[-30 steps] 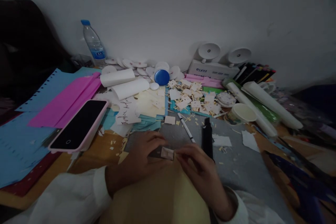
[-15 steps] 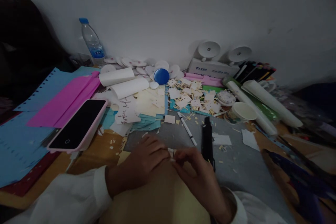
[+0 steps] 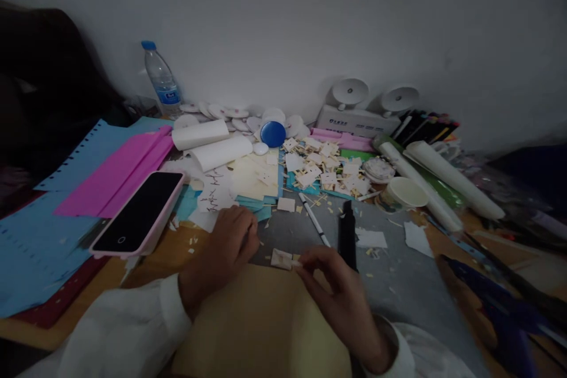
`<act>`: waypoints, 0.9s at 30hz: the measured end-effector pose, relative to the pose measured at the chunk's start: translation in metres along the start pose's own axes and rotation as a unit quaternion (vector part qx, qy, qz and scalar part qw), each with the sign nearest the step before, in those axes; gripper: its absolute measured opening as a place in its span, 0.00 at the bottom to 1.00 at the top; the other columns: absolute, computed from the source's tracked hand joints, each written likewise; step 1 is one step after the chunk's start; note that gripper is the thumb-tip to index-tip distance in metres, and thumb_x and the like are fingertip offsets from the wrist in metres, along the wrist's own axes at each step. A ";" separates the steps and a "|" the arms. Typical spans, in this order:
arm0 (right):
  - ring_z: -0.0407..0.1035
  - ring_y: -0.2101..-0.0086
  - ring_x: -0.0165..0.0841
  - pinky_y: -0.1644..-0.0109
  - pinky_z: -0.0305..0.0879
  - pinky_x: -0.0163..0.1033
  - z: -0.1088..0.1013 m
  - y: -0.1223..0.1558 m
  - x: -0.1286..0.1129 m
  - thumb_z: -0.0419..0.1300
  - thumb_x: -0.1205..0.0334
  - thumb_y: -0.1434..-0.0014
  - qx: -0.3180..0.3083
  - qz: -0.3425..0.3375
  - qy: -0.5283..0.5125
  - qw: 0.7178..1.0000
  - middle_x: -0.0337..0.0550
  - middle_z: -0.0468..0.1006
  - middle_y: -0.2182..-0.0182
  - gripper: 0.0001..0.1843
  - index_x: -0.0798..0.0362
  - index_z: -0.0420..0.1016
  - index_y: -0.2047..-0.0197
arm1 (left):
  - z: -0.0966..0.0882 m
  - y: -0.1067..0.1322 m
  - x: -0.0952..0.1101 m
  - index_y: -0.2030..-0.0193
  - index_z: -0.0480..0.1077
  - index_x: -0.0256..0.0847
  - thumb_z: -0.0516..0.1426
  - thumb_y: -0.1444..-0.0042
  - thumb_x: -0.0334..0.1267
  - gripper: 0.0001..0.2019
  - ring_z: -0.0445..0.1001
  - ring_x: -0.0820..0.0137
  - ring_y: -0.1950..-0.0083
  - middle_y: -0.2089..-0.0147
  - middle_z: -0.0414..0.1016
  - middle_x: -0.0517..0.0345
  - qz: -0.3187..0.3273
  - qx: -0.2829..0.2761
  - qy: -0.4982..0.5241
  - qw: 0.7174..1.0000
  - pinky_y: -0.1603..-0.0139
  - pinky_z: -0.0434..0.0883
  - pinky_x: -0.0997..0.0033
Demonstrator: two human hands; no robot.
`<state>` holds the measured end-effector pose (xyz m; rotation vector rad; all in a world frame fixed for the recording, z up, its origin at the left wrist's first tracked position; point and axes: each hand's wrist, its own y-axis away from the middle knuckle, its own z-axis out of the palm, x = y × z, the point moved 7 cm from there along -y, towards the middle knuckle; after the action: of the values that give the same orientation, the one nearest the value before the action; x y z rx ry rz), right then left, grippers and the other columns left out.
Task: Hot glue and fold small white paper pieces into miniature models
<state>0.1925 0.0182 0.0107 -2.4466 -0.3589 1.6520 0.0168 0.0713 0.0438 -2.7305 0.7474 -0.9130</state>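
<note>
My right hand (image 3: 339,292) pinches the right end of a small cream paper piece (image 3: 282,259) between thumb and forefinger. The piece lies at the top edge of a large tan sheet (image 3: 261,325), with narrow tabs at its sides. To the left, apart from it, my left hand (image 3: 225,254) hovers with fingers curled in; what they hold, if anything, is hidden. Beyond the hands is a heap of similar paper pieces with stick-like limbs (image 3: 328,168). A white pen (image 3: 313,218) and a black cutter knife (image 3: 348,236) lie beside my right hand.
Left stand a phone in a pink case (image 3: 139,212), pink paper (image 3: 117,171) and a water bottle (image 3: 162,82). White paper rolls (image 3: 221,152) and round white discs (image 3: 217,111) lie at the back. Right are a paper cup (image 3: 405,194) and a purple glue gun (image 3: 496,301).
My left hand has drawn away left and up from the small paper piece, uncovering it. My right hand still pinches its end. The view has shifted slightly.
</note>
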 end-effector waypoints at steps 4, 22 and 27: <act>0.71 0.64 0.32 0.61 0.69 0.36 -0.013 -0.005 -0.010 0.55 0.65 0.37 0.028 -0.033 0.039 0.998 0.43 0.75 0.64 0.07 0.49 0.72 0.57 | 0.002 -0.010 -0.015 0.73 0.62 0.40 0.47 0.38 0.32 0.12 0.64 0.66 0.67 0.72 0.66 0.59 0.004 -0.032 -0.108 0.994 0.61 0.59 0.63; 0.69 0.65 0.32 0.62 0.68 0.36 -0.017 0.029 -0.046 0.60 0.68 0.42 0.131 -0.072 -0.042 0.988 0.40 0.72 0.68 0.04 0.50 0.69 0.66 | -0.023 0.033 0.040 0.66 0.68 0.40 0.49 0.41 0.30 0.08 0.69 0.68 0.60 0.65 0.71 0.58 -0.023 -0.001 0.168 0.986 0.57 0.65 0.67; 0.69 0.66 0.31 0.63 0.67 0.36 -0.011 0.043 -0.069 0.60 0.72 0.43 0.145 -0.121 -0.019 0.982 0.40 0.71 0.68 0.08 0.49 0.68 0.65 | -0.005 0.048 0.066 0.60 0.70 0.41 0.52 0.40 0.36 0.06 0.71 0.69 0.58 0.61 0.73 0.58 -0.080 -0.075 0.360 0.927 0.56 0.68 0.69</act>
<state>0.1826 -0.0432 0.0639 -2.0737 -0.3755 1.5294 0.0398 -0.0037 0.0672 -2.5774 0.7131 -2.0245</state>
